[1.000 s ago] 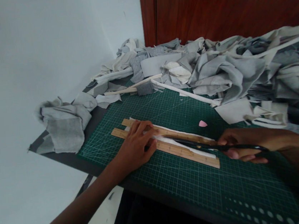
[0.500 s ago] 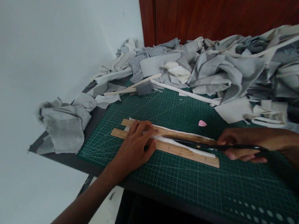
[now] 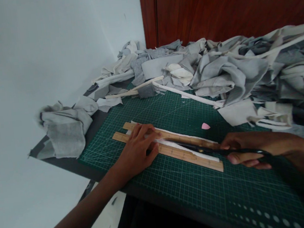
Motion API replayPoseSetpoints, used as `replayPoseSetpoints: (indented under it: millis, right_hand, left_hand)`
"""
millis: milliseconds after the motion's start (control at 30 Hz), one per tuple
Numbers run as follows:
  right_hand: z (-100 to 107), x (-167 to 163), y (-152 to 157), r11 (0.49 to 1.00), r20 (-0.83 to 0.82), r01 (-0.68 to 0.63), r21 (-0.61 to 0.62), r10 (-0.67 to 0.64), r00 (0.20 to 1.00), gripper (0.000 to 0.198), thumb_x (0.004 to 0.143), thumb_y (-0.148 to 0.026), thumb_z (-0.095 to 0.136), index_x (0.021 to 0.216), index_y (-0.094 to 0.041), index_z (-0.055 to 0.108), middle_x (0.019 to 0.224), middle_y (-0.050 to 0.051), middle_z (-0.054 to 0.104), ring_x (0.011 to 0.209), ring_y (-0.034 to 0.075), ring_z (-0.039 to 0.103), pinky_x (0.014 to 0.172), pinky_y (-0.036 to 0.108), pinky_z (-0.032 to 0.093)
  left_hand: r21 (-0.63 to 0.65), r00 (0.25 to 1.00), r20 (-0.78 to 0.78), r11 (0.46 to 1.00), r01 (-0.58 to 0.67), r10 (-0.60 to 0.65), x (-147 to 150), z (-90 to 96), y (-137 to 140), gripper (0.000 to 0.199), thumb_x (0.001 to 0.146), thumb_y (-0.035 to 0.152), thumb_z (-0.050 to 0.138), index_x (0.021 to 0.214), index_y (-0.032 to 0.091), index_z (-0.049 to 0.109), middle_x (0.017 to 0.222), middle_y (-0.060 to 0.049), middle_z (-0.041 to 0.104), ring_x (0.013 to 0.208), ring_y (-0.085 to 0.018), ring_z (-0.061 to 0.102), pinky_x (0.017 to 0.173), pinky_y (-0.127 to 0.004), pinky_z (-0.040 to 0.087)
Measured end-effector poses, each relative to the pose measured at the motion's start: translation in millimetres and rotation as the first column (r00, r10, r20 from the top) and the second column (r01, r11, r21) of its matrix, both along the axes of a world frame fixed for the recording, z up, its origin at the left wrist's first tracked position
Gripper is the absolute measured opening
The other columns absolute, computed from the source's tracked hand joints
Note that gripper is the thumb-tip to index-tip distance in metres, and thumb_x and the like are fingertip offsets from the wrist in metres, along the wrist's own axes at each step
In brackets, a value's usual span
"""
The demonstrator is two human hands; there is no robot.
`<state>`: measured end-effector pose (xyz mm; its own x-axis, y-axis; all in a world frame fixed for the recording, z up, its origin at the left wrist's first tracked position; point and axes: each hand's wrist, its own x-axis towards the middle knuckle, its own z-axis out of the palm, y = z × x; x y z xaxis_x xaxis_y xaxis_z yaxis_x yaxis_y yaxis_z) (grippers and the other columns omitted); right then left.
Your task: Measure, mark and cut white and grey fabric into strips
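White cloth [image 3: 207, 156] lies near the middle of the single dark tabletop [image 3: 92, 130], on one green gridded mat [image 3: 247, 180]; whether it is one piece or more, I cannot tell. One big heap of grey and cream scraps [image 3: 235, 71], too tangled to count, fills the far side and far right, with one smaller bundle [image 3: 65, 138] at the left corner. Of the two hands, the left hand [image 3: 141, 144] is half open, thumb apart from bent fingers, pressing on the rulers and cloth. The right hand [image 3: 244, 149] is closed around the scissors' handles. Two wooden rulers [image 3: 177, 153] lie side by side along the cloth. One pair of black scissors [image 3: 235, 151] points leftward between them. One pink piece [image 3: 205, 126] sits just beyond.
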<state>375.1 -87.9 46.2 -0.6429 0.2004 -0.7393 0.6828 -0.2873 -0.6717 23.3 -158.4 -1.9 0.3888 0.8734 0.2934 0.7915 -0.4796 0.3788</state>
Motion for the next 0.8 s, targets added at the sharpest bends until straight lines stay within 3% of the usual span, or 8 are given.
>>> replayPoseSetpoints:
  millis: [133,367,800]
  right_hand:
    - [1.7,-1.8,-0.6,0.999,0.052,0.0,0.032,-0.002,0.999,0.066,0.066,-0.08,0.075,0.078,-0.02,0.05,0.047,-0.012,0.032,0.038,0.003,0.031,0.034,0.015,0.031]
    - [2.2,-0.1,-0.3,0.999,0.043,0.018,0.029,-0.019,0.999,0.066,0.069,-0.078,0.075,0.084,-0.018,0.053,0.05,-0.013,0.033,0.038,0.002,0.03,0.035,0.014,0.031]
    - [-3.1,1.0,1.6,0.998,-0.014,0.036,-0.056,-0.037,0.999,0.044,0.081,-0.058,0.077,0.082,-0.017,0.059,0.046,-0.013,0.031,0.037,0.002,0.023,0.034,0.014,0.032]
  left_hand:
    - [-0.016,1.0,0.009,1.0,-0.003,0.003,0.5,1.2,-0.3,0.024,0.099,0.017,0.054,0.119,0.021,0.066,0.132,-0.01,0.057,0.13,-0.03,0.049,0.118,-0.057,0.042]
    - [-0.001,1.0,0.008,1.0,-0.001,0.001,0.2,0.2,0.5,0.026,0.098,0.017,0.054,0.121,0.022,0.066,0.132,-0.01,0.058,0.129,-0.031,0.05,0.117,-0.057,0.043]
    - [0.009,1.0,0.013,1.0,0.003,-0.004,0.0,-0.7,0.7,0.024,0.098,0.017,0.054,0.119,0.022,0.065,0.132,-0.009,0.057,0.129,-0.03,0.05,0.116,-0.056,0.044]
